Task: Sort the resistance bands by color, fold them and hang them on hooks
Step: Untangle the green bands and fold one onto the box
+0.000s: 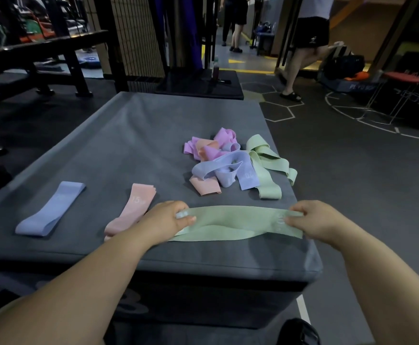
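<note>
A green resistance band [235,221] lies stretched flat across the near edge of a grey padded box [133,145]. My left hand [168,217] pinches its left end and my right hand [310,220] pinches its right end. To the left, a peach band [132,210] and a lavender band [51,207] lie flat and apart from each other. Behind my hands sits a tangled pile of bands [230,165] in pink, peach, lavender and green.
A black metal rack [41,58] and a wire grid panel [133,36] stand beyond the box on the left. People stand and walk at the back right [303,46]. Dark gym floor with white lines [352,145] surrounds the box.
</note>
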